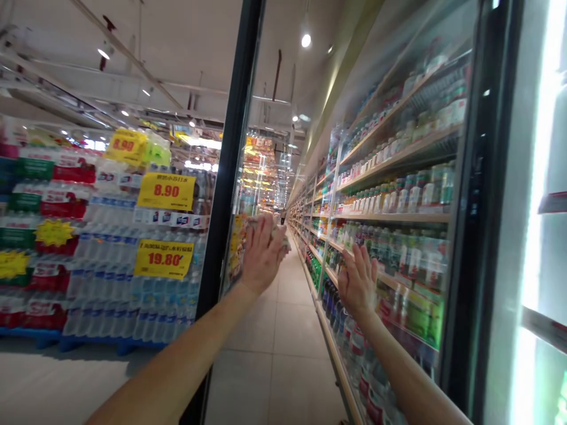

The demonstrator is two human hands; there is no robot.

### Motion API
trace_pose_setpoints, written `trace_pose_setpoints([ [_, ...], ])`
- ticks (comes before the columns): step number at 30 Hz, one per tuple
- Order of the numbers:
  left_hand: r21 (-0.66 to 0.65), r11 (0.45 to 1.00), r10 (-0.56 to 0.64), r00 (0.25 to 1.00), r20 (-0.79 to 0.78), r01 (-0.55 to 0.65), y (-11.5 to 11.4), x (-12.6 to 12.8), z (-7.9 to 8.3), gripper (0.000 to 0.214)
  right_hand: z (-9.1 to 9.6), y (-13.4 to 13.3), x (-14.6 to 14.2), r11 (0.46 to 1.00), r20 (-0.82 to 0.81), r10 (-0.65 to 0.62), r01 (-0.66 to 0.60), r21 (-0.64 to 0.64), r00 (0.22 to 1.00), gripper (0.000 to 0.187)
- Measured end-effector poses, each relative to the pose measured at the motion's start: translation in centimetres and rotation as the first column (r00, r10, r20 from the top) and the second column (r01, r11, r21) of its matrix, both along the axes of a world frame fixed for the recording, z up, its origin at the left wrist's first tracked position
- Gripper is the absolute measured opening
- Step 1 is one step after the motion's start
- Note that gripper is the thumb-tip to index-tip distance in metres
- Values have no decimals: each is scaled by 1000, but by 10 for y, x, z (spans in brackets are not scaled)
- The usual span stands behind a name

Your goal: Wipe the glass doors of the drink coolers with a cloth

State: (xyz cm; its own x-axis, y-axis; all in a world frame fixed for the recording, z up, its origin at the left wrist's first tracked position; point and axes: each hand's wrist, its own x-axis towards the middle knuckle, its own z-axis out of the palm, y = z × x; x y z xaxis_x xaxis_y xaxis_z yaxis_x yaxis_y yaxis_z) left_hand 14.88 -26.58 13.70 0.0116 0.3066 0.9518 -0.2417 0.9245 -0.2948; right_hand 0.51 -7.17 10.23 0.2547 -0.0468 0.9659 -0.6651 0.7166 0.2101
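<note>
A tall glass door (225, 147) with a dark frame stands in front of me, and the aisle shows through its pane. My left hand (262, 257) presses a crumpled, light-coloured cloth (283, 241) against the glass near the middle. The palm and fingers cover most of the cloth. To its right, my right hand (358, 282) is raised at the pane with fingers extended and nothing in it. Whether that hand touches the glass or stays just short of it, I cannot tell.
Stacked bottle packs (101, 265) with yellow price signs (166, 192) stand on blue pallets (88, 342) at left. Shelves of drinks (398, 200) line the right side beyond the glass, some possibly reflected. A lit cooler (549, 260) is at far right. A tiled floor (252, 330) runs down the aisle.
</note>
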Motion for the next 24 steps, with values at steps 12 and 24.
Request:
trace_pose_setpoints([
  [12, 36, 996, -77, 997, -19, 78, 7, -7, -3, 42, 0, 0, 1, 1000, 1, -1, 1, 2, 1000, 53],
  [24, 59, 997, -48, 999, 14, 47, -3, -2, -8, 49, 0, 1, 1, 1000, 26, 0, 0, 8, 1000, 53],
])
